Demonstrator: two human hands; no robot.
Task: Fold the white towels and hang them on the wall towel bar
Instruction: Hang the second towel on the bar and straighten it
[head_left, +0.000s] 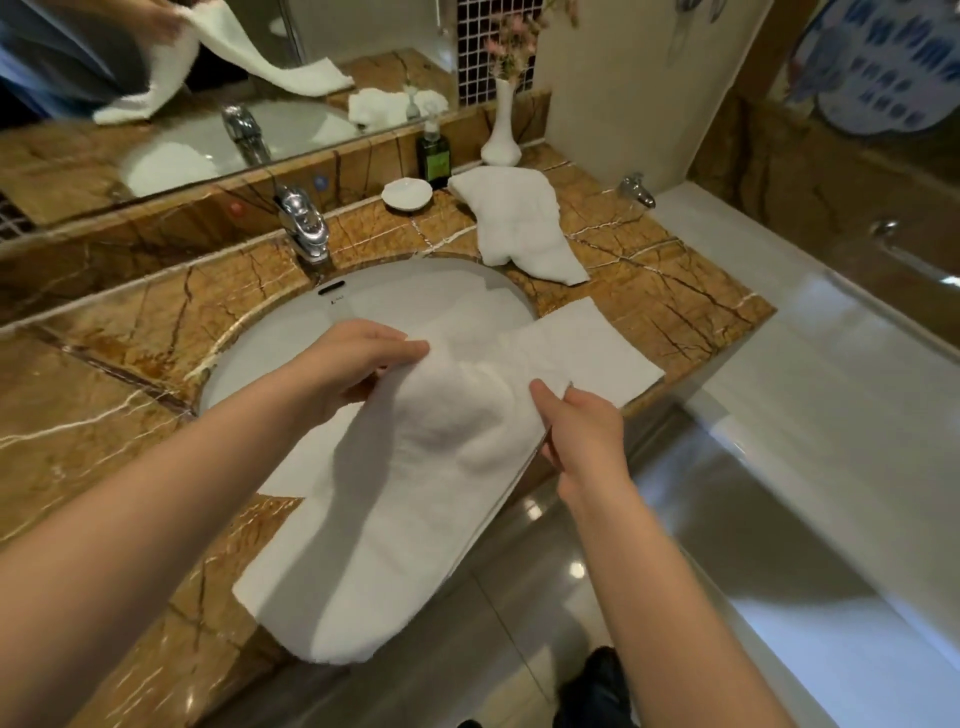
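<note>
A long white towel (395, 499) hangs between my hands over the sink and the counter's front edge, its right end lying flat on the counter. My left hand (353, 364) pinches the towel's upper edge above the basin. My right hand (582, 431) grips the towel's right side near the counter edge. A second white towel (519, 223) lies crumpled on the marble counter behind the sink, near the vase. No towel bar shows in this view.
The white sink basin (291, 332) sits in a brown marble counter (675, 291) with a chrome faucet (304, 223). A soap dish (407, 195), a green bottle (434, 156) and a white vase (501, 130) stand at the back. A mirror (156, 104) is behind; a bathtub rim (810, 395) runs on the right.
</note>
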